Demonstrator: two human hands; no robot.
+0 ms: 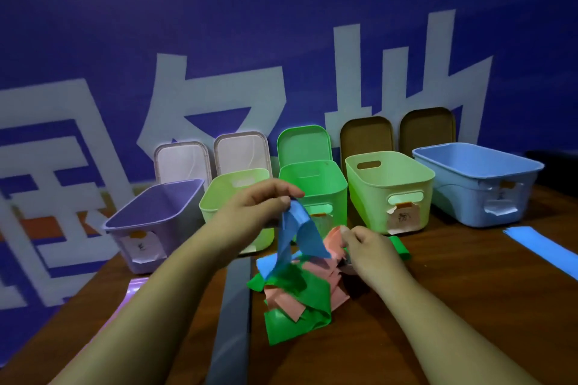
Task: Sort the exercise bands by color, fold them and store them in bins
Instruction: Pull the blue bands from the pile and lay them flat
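On the far left of the table [463, 297] a purple band [135, 287] lies flat at the edge, just in front of the purple bin [162, 212], which has a paper label on its front. Next in the row stands a pale green bin [228, 197], and before it a grey band [234, 309] stretches flat towards the camera. Two white lids [183, 162] lean on the blue wall behind these bins. The left hand [259, 205] is raised in front of the pale green bin, thumb and fingers pinching the top of a blue band [297, 237], which hangs down into the pile [297, 300] of tangled green and pink bands at the table's middle. Behind the pile is the green bin [312, 181], with a green lid [303, 144] propped behind it. The right hand [367, 245] sits lower, at the pile's right side, its fingers curled and pinching a pink band [332, 237]. Just beside this hand a short green band [400, 247] lies on the table. Beyond it stands a lime bin [387, 187] with a label, two brown lids [366, 137] behind. At the far right is the blue bin [478, 184], and near it a second blue strip [538, 247] lies flat on the table.
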